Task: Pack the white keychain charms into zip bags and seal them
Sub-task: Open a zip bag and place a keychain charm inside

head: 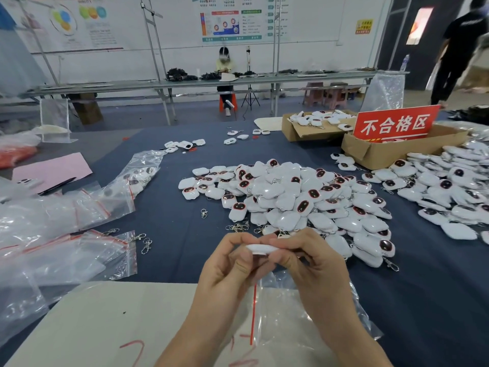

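Note:
My left hand (227,271) and my right hand (309,263) together hold one white keychain charm (260,249) edge-on, fingers curled round it from both sides, above the table's near edge. A clear zip bag (280,313) with a red seal line hangs down between and below the hands; which hand holds it I cannot tell. A big heap of white charms (291,197) with dark oval faces lies just beyond the hands on the dark blue table (172,207).
Clear zip bags (66,247) lie stacked at the left, some with charms inside. Loose metal clasps (145,245) lie near them. More charms (449,189) spread at the right, by cardboard boxes (383,152) with a red sign (395,123). A beige board (105,321) lies in front.

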`<action>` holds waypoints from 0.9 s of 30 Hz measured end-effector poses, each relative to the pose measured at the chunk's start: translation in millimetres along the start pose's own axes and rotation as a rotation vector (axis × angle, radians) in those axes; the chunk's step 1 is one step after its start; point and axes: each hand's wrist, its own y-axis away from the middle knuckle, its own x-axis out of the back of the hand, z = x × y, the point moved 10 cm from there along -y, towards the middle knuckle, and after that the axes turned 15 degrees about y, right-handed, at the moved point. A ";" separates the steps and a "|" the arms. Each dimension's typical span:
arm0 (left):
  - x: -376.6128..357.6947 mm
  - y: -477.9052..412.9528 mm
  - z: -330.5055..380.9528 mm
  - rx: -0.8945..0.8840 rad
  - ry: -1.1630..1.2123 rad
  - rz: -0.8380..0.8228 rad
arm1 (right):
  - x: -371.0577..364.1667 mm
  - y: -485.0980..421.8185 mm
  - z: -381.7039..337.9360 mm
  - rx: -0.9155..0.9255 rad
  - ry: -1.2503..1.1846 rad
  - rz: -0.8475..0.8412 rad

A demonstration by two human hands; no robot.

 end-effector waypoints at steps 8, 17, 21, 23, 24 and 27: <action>-2.9 0.0 -8.6 0.061 0.067 0.026 | -3.3 2.8 -2.7 0.074 0.198 0.019; -0.5 -0.7 9.0 -0.100 -0.238 0.054 | -7.2 0.8 32.7 -0.172 0.125 -0.039; -0.1 -0.1 16.2 -0.158 -0.359 0.075 | -20.3 1.6 19.6 -0.129 -0.014 -0.152; -0.3 0.5 15.7 -0.162 -0.367 0.076 | -21.1 1.2 16.3 -0.113 -0.101 -0.124; 0.0 0.9 15.1 -0.163 -0.373 0.081 | -19.6 0.7 17.0 -0.117 -0.130 -0.096; 1.5 1.7 13.6 -0.163 -0.381 0.101 | -16.9 0.2 19.4 -0.135 -0.142 -0.064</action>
